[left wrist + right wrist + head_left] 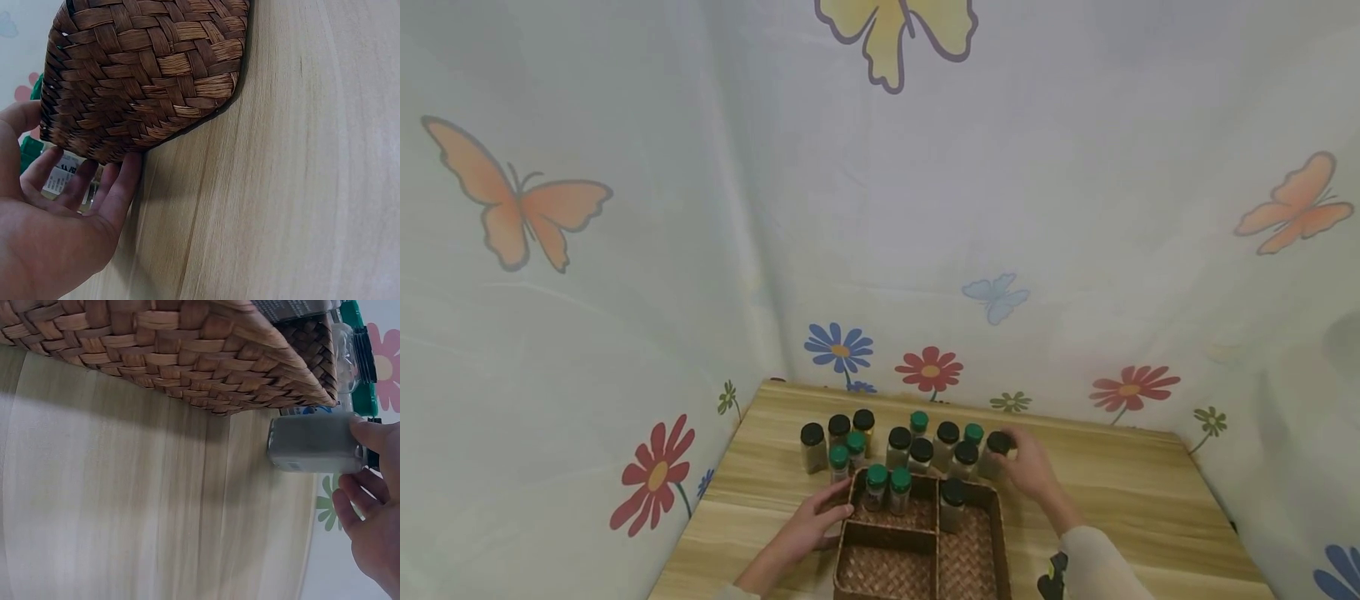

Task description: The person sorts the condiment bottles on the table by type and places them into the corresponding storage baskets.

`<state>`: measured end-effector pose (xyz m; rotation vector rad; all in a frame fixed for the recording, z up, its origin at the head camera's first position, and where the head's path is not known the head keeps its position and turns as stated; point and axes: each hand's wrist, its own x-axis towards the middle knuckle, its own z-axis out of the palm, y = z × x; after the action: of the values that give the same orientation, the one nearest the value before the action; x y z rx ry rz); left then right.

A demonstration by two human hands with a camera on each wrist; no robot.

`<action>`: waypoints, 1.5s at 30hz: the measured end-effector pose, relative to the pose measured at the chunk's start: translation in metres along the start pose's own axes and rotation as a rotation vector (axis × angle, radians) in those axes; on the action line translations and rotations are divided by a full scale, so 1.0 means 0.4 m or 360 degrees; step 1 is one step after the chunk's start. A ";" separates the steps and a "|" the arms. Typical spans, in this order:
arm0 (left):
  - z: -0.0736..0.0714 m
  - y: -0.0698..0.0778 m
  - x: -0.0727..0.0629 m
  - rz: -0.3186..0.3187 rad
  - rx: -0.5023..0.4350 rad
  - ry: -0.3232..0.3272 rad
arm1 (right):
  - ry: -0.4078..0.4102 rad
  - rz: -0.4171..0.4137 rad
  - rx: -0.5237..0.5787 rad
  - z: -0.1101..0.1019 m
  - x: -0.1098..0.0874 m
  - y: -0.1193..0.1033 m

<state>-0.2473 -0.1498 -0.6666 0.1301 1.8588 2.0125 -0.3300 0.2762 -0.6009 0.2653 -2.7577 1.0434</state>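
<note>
A brown woven basket (886,528) with three compartments stands on the wooden table. My left hand (807,525) grips its back left corner, thumb near the rim and fingertips against the weave (137,75). Two green-lidded spice jars (887,492) stand in the back left compartment, and a black-lidded jar (952,505) in the right one. Beyond the basket's back right corner, my right hand (1032,468) pinches a black-lidded spice jar (315,442) near its neck. This jar is clear-walled, with grey contents. Its lid is partly covered by the hand in the right wrist view.
Several green- and black-lidded jars stand behind the basket, with a group (839,442) at the left and another (921,450) in the middle. A dark object with yellow marks (1054,575) lies by the right sleeve. A patterned cloth (880,208) hangs behind the table (1120,492).
</note>
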 end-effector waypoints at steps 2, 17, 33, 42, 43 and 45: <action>0.000 0.000 0.002 -0.0004 0.0003 0.0000 | -0.0004 0.0011 -0.0001 -0.007 0.000 -0.004; 0.002 0.001 -0.005 -0.0020 0.0016 0.0007 | -0.0134 -0.0215 0.0120 -0.112 -0.007 -0.040; 0.004 0.003 0.000 0.0004 0.0022 0.0030 | -0.0281 -0.0281 0.0296 -0.220 -0.103 -0.140; 0.004 0.005 0.005 -0.0034 0.0026 0.0018 | -0.0263 -0.0442 0.0205 -0.148 -0.143 -0.125; 0.005 0.005 0.005 -0.0033 0.0028 0.0017 | -0.0263 -0.0435 0.0206 -0.138 -0.147 -0.122; 0.006 0.007 0.004 -0.0033 0.0026 0.0018 | -0.0266 -0.0390 0.0210 -0.119 -0.156 -0.117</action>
<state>-0.2486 -0.1470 -0.6641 0.1038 1.8760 1.9886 -0.2540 0.2799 -0.5505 0.7204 -2.7090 1.1846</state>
